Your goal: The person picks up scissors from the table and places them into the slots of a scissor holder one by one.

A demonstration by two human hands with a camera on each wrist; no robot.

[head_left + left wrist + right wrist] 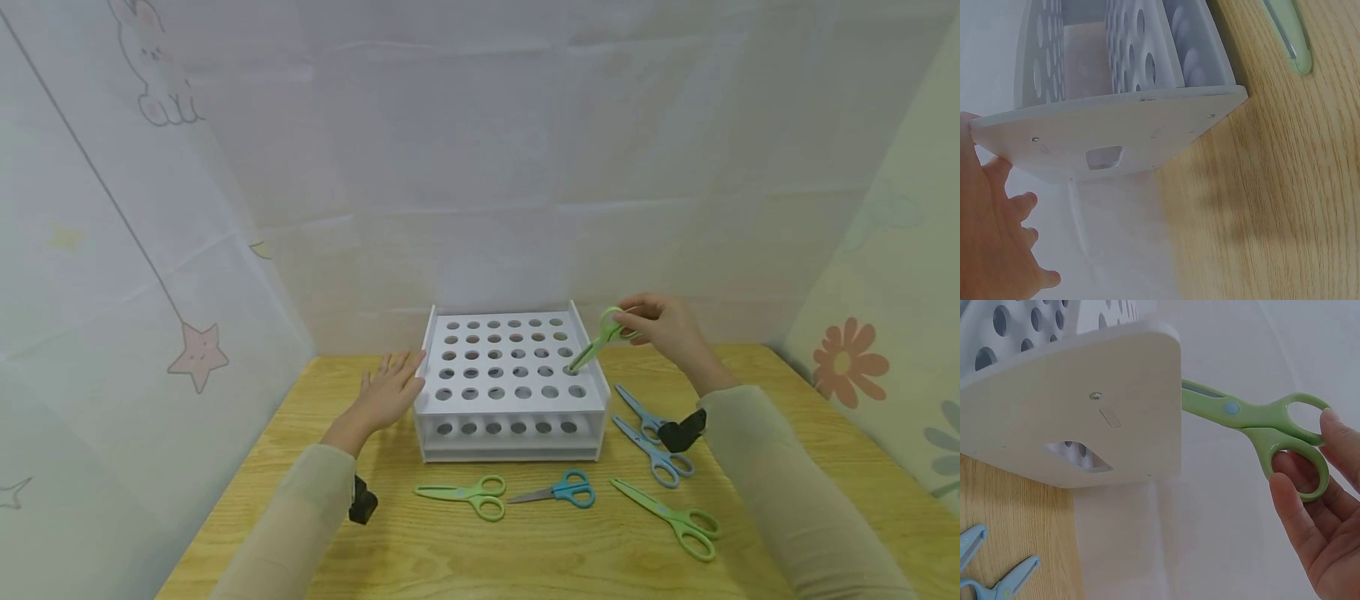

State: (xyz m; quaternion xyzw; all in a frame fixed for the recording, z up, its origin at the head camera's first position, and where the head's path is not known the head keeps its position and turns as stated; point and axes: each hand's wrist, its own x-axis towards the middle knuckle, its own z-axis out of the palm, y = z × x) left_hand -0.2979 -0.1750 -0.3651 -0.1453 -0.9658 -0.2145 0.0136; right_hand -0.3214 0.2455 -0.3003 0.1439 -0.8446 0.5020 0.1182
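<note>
My right hand pinches a pair of green scissors by its handle loops. The scissors slant down to the left, tip right at a hole on the right side of the white rack. In the right wrist view, the blade end of the scissors passes behind the rack's side panel. My left hand rests against the rack's left side with its fingers spread. In the left wrist view, part of that hand touches the edge of the side panel.
In front of the rack lie green scissors and blue scissors with a metal blade. Another green pair is at front right. Two light blue pairs lie right of the rack, under the right forearm. A white cloth hangs behind the wooden table.
</note>
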